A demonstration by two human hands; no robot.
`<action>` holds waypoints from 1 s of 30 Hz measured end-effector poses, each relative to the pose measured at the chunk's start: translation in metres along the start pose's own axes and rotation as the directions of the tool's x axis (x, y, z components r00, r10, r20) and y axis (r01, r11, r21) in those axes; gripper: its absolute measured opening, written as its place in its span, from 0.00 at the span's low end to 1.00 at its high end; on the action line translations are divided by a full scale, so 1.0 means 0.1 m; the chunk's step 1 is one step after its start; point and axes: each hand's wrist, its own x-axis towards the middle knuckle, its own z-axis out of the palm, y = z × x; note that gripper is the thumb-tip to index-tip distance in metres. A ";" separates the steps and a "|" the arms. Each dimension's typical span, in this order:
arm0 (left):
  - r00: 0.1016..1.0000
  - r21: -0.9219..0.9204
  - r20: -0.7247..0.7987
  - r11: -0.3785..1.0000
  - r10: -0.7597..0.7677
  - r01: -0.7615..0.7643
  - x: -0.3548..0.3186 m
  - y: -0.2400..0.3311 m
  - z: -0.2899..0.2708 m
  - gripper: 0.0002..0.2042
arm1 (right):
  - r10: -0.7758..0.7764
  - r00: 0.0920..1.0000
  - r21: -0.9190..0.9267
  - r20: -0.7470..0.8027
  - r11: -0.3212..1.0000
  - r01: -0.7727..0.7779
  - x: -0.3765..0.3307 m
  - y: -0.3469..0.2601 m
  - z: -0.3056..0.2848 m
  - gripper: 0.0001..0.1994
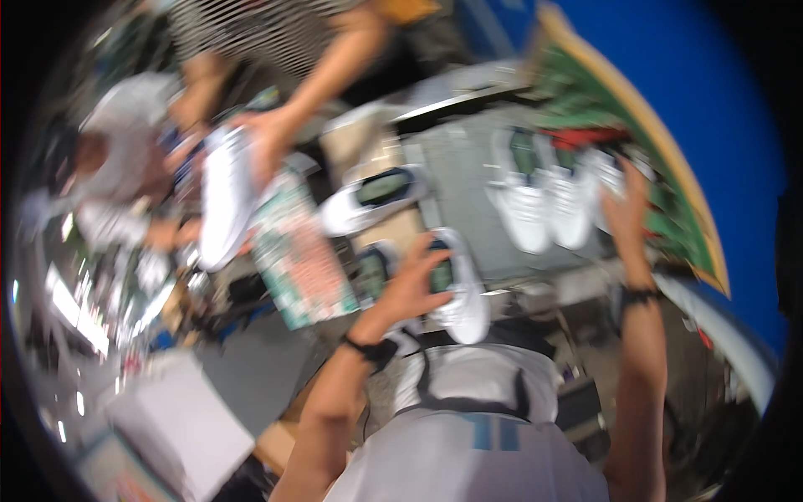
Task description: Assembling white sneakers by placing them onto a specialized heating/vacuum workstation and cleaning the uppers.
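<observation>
My left hand (410,284) is over the near edge of the work surface, thumb and fingers spread apart at the collar of a white sneaker (464,305) with a dark green insole. Another white sneaker (374,272) lies just left of it, partly hidden by that hand. On the right, my right hand (627,205) has its thumb and fingers around a white sneaker (604,171), though blur softens the grip. Beside it two more white sneakers (524,213) (569,209) stand with toes toward me. A further white sneaker (368,207) lies sideways at centre left.
Across from me at left, a person in a striped top holds a white sneaker (226,197). Below it is a green, white and pink patterned panel (305,259). The grey surface (456,176) meets a green area with a yellow-edged blue panel (736,125). A pale box (180,414) sits lower left.
</observation>
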 end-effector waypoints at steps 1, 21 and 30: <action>1.000 0.016 0.013 1.000 0.025 -0.026 0.04 0.02 -0.01 0.41 | -0.035 0.999 -0.130 -0.013 0.991 0.033 -0.21 -0.05 -0.12 0.34; 0.987 0.105 -0.121 0.990 0.109 -0.096 -0.35 -0.09 -0.05 0.39 | 0.133 0.796 0.157 0.590 0.949 -0.274 -2.41 -2.70 0.11 0.42; 0.999 0.053 -0.039 0.999 0.001 0.001 -0.07 -0.06 0.04 0.46 | 0.212 0.717 0.178 0.664 0.887 -0.426 -2.50 -3.04 -0.18 0.45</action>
